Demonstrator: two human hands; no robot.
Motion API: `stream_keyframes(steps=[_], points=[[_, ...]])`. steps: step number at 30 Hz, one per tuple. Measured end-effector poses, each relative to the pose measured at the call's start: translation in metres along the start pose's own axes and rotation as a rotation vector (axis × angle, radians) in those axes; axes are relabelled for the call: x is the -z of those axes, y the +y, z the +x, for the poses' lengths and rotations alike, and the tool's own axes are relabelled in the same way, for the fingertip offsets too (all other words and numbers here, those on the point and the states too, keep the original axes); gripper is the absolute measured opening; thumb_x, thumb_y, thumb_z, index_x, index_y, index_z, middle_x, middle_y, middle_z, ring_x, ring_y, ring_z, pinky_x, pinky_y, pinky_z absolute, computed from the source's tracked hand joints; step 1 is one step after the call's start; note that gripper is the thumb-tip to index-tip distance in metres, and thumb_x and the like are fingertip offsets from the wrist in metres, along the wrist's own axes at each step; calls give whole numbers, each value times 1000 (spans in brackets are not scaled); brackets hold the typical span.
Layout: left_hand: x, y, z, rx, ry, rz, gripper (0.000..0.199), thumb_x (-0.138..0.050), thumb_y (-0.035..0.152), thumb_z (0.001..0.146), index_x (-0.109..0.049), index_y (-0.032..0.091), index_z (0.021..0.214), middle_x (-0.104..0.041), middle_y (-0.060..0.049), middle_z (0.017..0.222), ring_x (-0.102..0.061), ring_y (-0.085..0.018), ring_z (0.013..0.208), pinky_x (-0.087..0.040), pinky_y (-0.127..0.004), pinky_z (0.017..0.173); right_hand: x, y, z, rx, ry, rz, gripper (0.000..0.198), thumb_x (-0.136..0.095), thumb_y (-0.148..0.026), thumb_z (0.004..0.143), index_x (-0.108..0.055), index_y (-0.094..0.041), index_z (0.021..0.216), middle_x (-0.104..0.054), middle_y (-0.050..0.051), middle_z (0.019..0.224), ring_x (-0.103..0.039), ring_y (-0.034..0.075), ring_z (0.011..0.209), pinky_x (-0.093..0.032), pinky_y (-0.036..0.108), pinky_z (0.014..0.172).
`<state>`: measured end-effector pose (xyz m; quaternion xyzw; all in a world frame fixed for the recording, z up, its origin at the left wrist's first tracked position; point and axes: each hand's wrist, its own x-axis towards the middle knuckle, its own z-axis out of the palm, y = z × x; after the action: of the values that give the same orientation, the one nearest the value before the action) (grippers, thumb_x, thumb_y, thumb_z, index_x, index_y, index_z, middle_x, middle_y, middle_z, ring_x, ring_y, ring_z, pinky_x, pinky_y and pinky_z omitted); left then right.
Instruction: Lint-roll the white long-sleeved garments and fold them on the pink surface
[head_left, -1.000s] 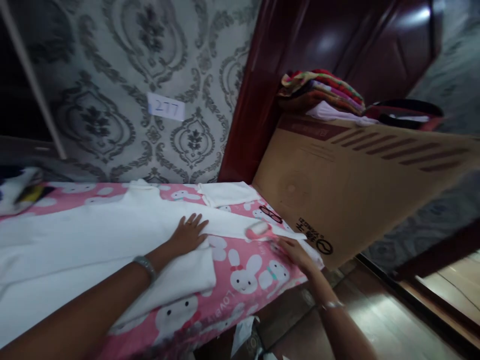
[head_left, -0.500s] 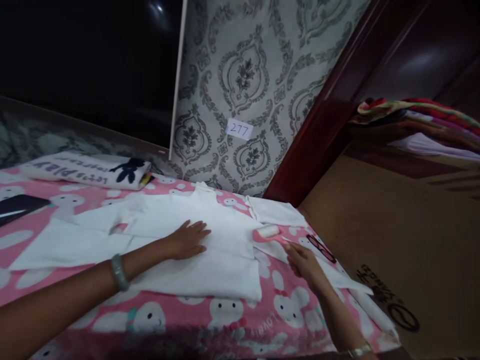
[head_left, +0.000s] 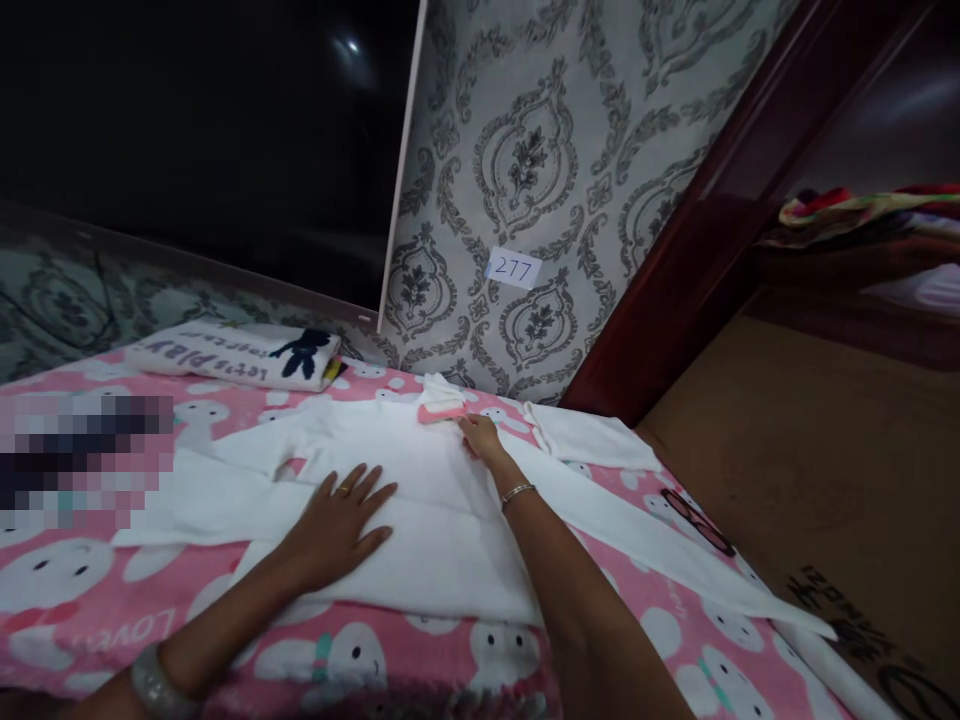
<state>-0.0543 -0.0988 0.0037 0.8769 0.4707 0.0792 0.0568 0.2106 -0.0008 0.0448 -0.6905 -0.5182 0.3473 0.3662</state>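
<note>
A white long-sleeved top lies spread out, its collar towards the wall and one sleeve stretched to the right. My left hand rests flat on its front, fingers spread, a ring on one of them. With my right hand I grip the handle of a pink and white lint roller. The roller is at the top's collar and shoulder area; whether its head touches the fabric I cannot tell.
A pink rabbit-print cover lies under everything. Folded printed cloth lies at the back left, folded white cloth at the back right. Black-framed glasses lie near a cardboard panel. A large dark screen hangs above.
My right hand has carried the lint roller from beside the right sleeve leftward to the collar. My left hand has shifted left and nearer to me on the top. The view has turned slightly left.
</note>
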Motion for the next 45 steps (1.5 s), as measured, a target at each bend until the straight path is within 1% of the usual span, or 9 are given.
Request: stream_keyframes(steps=[11, 17, 23, 27, 30, 33, 37, 40, 45], points=[[-5, -2, -4, -19, 25, -72, 57, -46, 49, 92, -47, 28, 145, -36, -10, 159, -27, -34, 148, -21, -60, 117, 126, 73, -128, -37, -155, -119, 54, -57, -73, 74, -57, -19, 77, -36, -9, 44, -30, 7, 37, -21, 21, 38], [-1, 2, -10, -103, 189, -97, 44, -49, 38, 93, -57, 21, 133, -57, -13, 141, -47, -30, 134, -33, -52, 111, 152, 77, -153, -184, -147, -212, 69, -62, -76, 61, -64, -16, 96, -34, -10, 45, -32, 8, 38, -22, 22, 40], [38, -10, -44, 73, 296, 99, 34, -44, 15, 88, -67, 16, 113, -65, -14, 117, -54, -29, 115, -39, -48, 97, 144, 82, -151, -146, -120, -167, 61, -62, -72, 60, -63, -19, 89, -39, -7, 47, -33, 10, 39, -23, 25, 42], [49, -39, -83, 312, 236, 97, 50, -55, 31, 82, -58, 16, 130, -57, -18, 134, -51, -36, 121, -41, -52, 98, 139, 81, -151, -132, -127, -131, 53, -64, -70, 58, -62, -22, 82, -38, -6, 47, -32, 10, 39, -21, 26, 44], [44, -55, -98, 319, 223, -89, 35, -55, 32, 79, -67, 18, 109, -65, -16, 119, -56, -33, 115, -44, -49, 99, 140, 80, -151, -132, -139, -146, 54, -61, -72, 57, -60, -23, 80, -34, -6, 46, -30, 11, 39, -20, 26, 44], [49, -67, -101, 378, 350, -224, 23, -44, 26, 83, -64, 17, 90, -69, -12, 95, -63, -27, 99, -49, -44, 94, 140, 75, -147, -93, -150, -176, 54, -60, -74, 57, -57, -23, 76, -34, -7, 46, -28, 10, 40, -20, 27, 44], [92, -97, -110, 501, 653, -601, 33, -37, 39, 92, -58, 15, 96, -66, -7, 90, -63, -21, 82, -56, -37, 77, 125, 53, -134, -60, -154, -135, 59, -62, -75, 58, -56, -21, 82, -32, -9, 48, -26, 8, 41, -17, 25, 45], [139, -125, -124, 535, 965, -1108, 29, -60, 38, 83, -57, 12, 95, -65, -2, 87, -62, -17, 80, -57, -36, 80, 93, 23, -118, -27, -271, -60, 59, -65, -74, 61, -54, -21, 83, -30, -11, 49, -25, 7, 42, -15, 23, 45], [193, -162, -140, 540, 1237, -1402, 14, -53, 10, 82, -55, 9, 96, -63, 2, 81, -60, -11, 78, -52, -48, 96, 28, -29, -80, 94, -478, -19, 56, -67, -73, 63, -44, -22, 69, -34, -11, 46, -25, 5, 40, -15, 23, 42]])
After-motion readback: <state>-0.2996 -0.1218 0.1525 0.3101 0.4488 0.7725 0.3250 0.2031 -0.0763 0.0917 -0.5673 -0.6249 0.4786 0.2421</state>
